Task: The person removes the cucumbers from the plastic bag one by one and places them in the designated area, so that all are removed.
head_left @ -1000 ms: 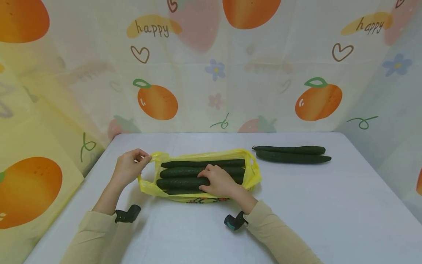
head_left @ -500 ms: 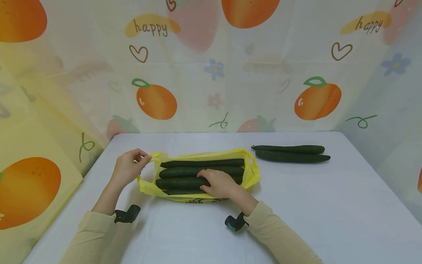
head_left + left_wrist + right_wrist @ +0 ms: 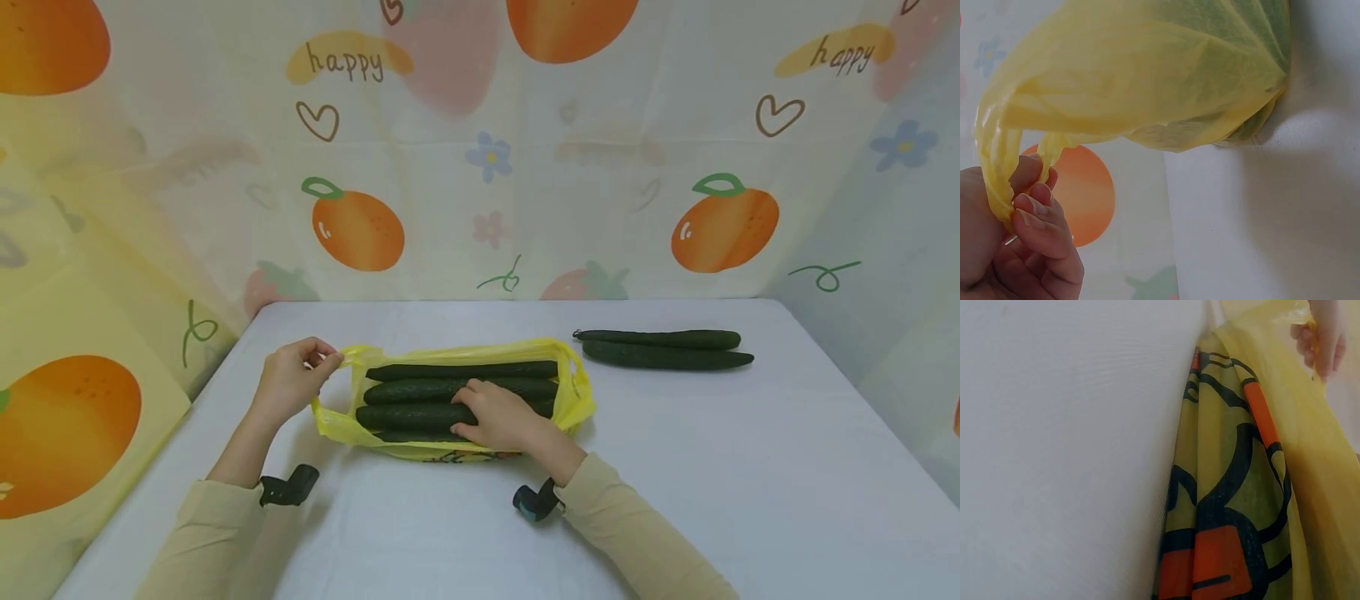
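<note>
A yellow plastic bag [image 3: 345, 429] lies on its side along the white table, its mouth spread wide. Several long dark green cucumbers [image 3: 405, 415] lie in it side by side. My left hand [image 3: 291, 379] pinches the bag's handle at the left end; the left wrist view shows thumb and fingers [image 3: 1041, 231] closed on the twisted plastic. My right hand [image 3: 498, 417] reaches into the bag from the front right, fingers and thumb curled over a cucumber near the front. In the right wrist view the bag's printed side [image 3: 1229, 487] hides that hand.
Two more cucumbers [image 3: 667, 357] lie together on the table [image 3: 750, 467] at the back right, beyond the bag's right end. Behind the table hangs a cloth [image 3: 525, 225] printed with oranges, hearts and flowers. Each wrist wears a small black camera [image 3: 291, 485].
</note>
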Demonstrator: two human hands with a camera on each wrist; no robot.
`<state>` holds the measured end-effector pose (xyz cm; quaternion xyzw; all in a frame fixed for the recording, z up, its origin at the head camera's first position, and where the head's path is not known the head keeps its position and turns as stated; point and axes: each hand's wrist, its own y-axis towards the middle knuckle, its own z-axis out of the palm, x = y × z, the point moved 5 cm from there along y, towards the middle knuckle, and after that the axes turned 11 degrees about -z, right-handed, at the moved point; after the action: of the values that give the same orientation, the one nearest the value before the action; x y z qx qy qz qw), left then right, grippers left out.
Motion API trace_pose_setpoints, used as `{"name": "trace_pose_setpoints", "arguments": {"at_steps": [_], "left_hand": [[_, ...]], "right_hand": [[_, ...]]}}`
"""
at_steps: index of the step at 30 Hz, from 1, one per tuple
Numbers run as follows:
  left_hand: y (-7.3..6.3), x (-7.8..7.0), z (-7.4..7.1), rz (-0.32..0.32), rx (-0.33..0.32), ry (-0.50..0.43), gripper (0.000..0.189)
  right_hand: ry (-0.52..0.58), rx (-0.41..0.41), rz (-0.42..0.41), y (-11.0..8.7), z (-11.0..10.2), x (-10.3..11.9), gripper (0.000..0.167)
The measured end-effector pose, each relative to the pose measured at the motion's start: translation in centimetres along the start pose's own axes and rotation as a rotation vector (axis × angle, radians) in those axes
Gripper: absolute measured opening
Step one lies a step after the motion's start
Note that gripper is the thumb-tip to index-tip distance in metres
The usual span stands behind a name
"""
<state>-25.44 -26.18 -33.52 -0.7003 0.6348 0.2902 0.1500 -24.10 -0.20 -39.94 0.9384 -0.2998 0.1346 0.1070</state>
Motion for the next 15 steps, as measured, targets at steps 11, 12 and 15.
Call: {"name": "trace_pose_setpoints", "arguments": {"at_steps": [11,12,15], "left_hand": [[0.17,0.02,-0.01,-0.012,0.013,0.0,0.021],[0.19,0.04,-0.02,-0.013,0.013,0.0,0.021],[0.25,0.03,-0.04,-0.011,0.011,-0.002,0.021]], "right_hand": [[-0.068,-0.051,-0.039,-0.06,-0.01,-0.13,0.04],[-0.068,-0.058,-0.047,-0.05,0.0,-0.15,0.04],[-0.069,-0.063,-0.06,-0.04,0.02,-0.29,0.04]]}}
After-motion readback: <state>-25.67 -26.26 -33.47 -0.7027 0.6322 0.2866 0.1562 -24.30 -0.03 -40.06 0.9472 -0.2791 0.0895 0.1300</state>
